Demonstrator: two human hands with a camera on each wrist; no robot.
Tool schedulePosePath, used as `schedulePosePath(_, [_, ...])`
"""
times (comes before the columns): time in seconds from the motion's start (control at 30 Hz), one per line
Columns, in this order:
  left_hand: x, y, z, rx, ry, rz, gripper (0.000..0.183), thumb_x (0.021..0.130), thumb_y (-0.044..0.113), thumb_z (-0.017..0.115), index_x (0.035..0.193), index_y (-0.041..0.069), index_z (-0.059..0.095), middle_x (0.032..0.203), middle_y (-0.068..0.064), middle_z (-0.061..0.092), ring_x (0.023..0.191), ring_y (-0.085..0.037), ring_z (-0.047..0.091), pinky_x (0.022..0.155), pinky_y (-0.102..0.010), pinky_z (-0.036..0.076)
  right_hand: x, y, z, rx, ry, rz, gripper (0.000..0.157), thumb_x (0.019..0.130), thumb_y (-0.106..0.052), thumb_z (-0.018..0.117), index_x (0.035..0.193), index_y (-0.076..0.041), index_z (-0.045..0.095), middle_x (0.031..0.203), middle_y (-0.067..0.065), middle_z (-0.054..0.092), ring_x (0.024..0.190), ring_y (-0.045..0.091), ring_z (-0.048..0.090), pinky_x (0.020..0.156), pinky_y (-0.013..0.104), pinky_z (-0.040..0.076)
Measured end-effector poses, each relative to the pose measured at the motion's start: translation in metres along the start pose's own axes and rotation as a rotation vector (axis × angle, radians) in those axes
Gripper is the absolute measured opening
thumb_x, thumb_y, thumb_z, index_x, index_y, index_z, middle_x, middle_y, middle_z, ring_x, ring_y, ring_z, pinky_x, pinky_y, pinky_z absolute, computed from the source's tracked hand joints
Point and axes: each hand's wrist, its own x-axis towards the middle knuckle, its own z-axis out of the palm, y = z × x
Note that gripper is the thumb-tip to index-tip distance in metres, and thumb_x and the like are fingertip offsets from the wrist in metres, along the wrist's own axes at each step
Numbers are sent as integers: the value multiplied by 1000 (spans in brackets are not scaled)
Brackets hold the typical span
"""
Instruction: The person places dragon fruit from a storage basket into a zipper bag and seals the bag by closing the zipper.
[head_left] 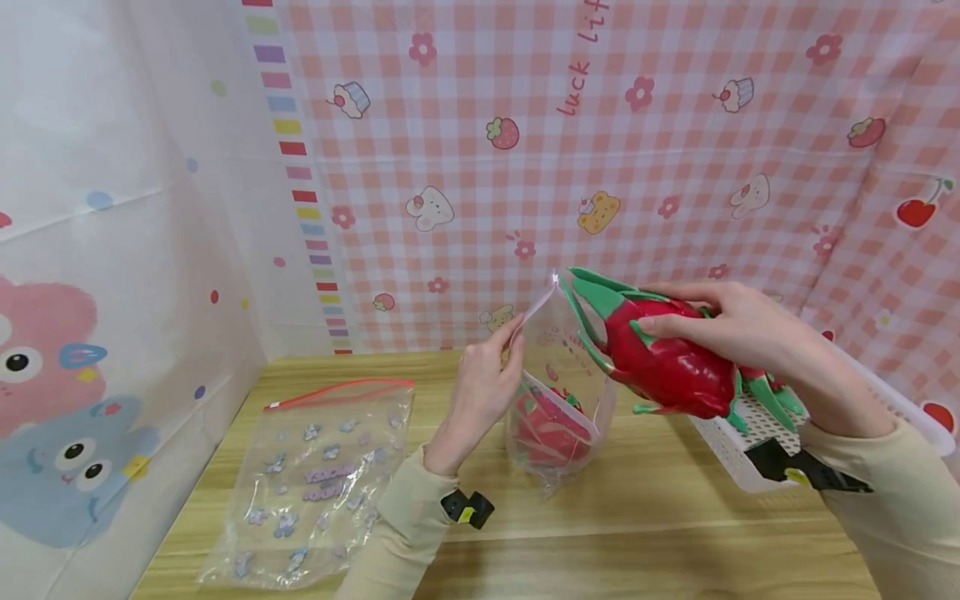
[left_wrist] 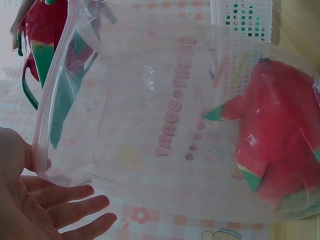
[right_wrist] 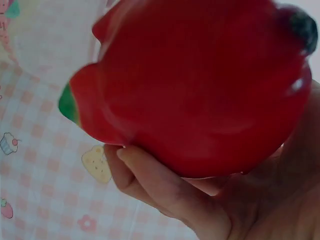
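Note:
In the head view my right hand [head_left: 738,329] grips a red dragon fruit [head_left: 667,358] with green leafy tips, held tilted beside the mouth of a clear zip bag [head_left: 562,333]. Its green leaves reach the bag's opening. My left hand [head_left: 483,387] pinches the bag's pink rim between thumb and finger, and the left wrist view shows the other fingers [left_wrist: 75,205] extended. Another dragon fruit [left_wrist: 280,135] lies at the bottom of that bag. The right wrist view shows the held dragon fruit [right_wrist: 200,95] close up, with fingers curled around its side.
Flat on the wooden table [head_left: 600,525] at the left lies a second clear zip bag [head_left: 315,483] with a red zip edge. A white perforated basket [head_left: 731,454] stands at the right, partly behind my right arm, with more red and green fruit in it. Patterned cloth [head_left: 465,167] hangs behind.

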Motion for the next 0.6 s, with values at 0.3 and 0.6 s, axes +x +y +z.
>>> schedulePosePath(0.3, [0, 0, 1, -4, 20, -27, 37, 98, 17, 46, 132, 4, 55, 66, -13, 58, 35, -6, 27, 31, -16, 22, 10, -18, 2, -132, -104, -7, 79, 81, -72, 51, 142, -22, 45, 107, 12, 68, 71, 13, 64, 57, 31, 53])
schedulePosePath(0.6, [0, -1, 2, -13, 43, -10, 36, 99, 16, 46, 130, 1, 56, 63, -12, 56, 34, -4, 27, 32, -16, 22, 26, -26, 2, 7, -242, 63, 78, 83, -64, 56, 141, -12, 45, 98, 11, 66, 64, 15, 65, 55, 35, 57])
